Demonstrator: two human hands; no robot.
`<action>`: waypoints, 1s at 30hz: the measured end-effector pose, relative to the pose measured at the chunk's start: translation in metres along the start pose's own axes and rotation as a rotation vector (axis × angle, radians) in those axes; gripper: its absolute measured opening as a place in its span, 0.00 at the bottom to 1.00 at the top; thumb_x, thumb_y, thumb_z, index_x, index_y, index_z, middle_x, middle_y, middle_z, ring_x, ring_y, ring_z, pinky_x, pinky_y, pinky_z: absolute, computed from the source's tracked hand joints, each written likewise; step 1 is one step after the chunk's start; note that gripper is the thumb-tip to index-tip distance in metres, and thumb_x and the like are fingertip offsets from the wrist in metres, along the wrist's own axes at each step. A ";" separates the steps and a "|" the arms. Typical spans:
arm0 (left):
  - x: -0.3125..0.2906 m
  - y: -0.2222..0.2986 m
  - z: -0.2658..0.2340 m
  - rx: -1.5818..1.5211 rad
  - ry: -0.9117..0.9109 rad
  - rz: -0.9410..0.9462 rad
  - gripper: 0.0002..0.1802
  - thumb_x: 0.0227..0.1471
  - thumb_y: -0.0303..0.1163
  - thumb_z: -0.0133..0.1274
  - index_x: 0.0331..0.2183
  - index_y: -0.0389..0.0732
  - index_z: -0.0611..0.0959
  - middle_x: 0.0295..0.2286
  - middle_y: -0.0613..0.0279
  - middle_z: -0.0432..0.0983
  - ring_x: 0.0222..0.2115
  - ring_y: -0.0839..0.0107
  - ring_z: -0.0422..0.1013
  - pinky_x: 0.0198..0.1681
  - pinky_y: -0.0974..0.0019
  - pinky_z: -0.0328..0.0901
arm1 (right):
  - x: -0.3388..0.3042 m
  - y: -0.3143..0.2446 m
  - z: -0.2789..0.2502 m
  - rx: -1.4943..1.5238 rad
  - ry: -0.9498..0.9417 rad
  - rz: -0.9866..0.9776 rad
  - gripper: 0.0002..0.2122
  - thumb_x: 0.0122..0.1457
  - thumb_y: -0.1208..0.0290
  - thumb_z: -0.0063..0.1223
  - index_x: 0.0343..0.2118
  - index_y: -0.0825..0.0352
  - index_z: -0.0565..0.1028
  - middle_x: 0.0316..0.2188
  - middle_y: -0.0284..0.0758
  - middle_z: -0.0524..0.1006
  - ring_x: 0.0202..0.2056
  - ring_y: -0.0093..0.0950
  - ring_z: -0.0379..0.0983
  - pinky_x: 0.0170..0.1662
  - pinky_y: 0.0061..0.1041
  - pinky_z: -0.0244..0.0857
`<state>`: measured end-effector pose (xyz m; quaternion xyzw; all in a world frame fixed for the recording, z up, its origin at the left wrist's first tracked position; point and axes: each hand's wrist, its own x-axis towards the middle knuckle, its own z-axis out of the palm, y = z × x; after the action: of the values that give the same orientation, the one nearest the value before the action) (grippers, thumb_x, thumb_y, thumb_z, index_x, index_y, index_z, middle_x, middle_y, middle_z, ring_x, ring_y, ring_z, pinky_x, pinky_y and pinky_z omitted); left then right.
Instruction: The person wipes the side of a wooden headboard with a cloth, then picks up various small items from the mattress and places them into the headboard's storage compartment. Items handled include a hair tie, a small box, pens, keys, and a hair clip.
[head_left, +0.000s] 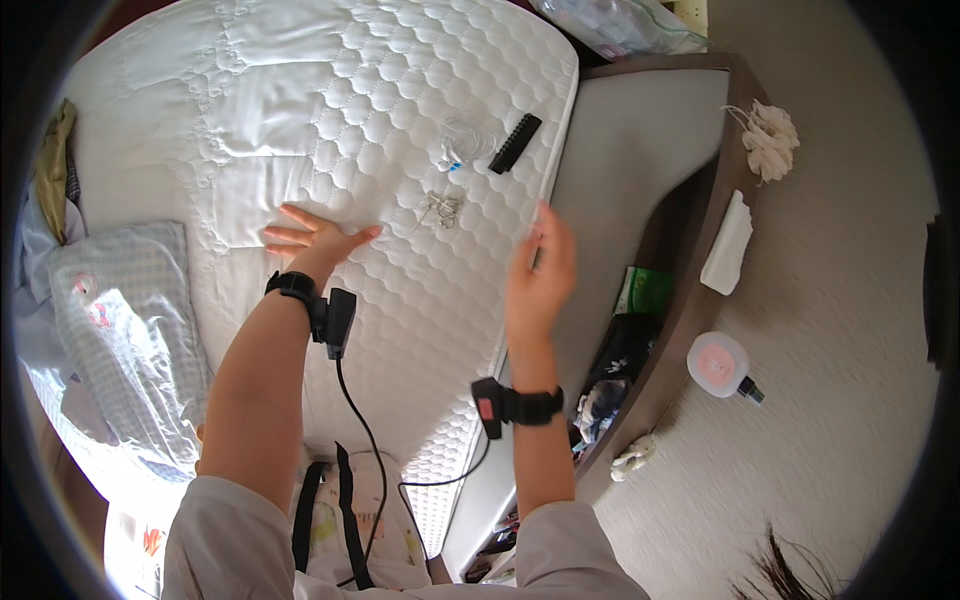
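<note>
My left hand lies flat on the white quilted mattress, its fingers spread and nothing in it. Over the mattress's right edge hovers my right hand. Its fingers are bent together and slightly blurred, with a small dark sliver between thumb and fingers that I cannot make out. Between and beyond my hands lies a small tangle of silvery metal pieces. Farther off are a clear coiled plastic thing with a blue bit and a black toothed strip, like a comb.
A checked pillow and bunched cloth lie at the left. On the right, a bedside ledge with stored items borders the mattress. A clear-and-pink bottle, a white folded cloth and a pale puff sit beyond it.
</note>
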<state>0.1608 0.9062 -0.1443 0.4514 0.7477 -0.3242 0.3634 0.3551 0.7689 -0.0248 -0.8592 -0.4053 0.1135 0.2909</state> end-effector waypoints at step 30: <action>0.029 -0.012 0.016 -0.150 -0.120 0.131 0.88 0.25 0.71 0.64 0.55 0.39 0.13 0.55 0.23 0.06 0.56 0.20 0.13 0.60 0.35 0.37 | 0.041 0.055 -0.092 0.337 0.462 0.496 0.13 0.67 0.66 0.40 0.47 0.69 0.70 0.38 0.35 0.76 0.31 0.21 0.71 0.36 0.21 0.65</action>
<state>0.1437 0.9017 -0.1752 0.4508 0.7156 -0.2693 0.4606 0.4553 0.7349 0.0182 -0.8743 -0.0842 0.0489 0.4756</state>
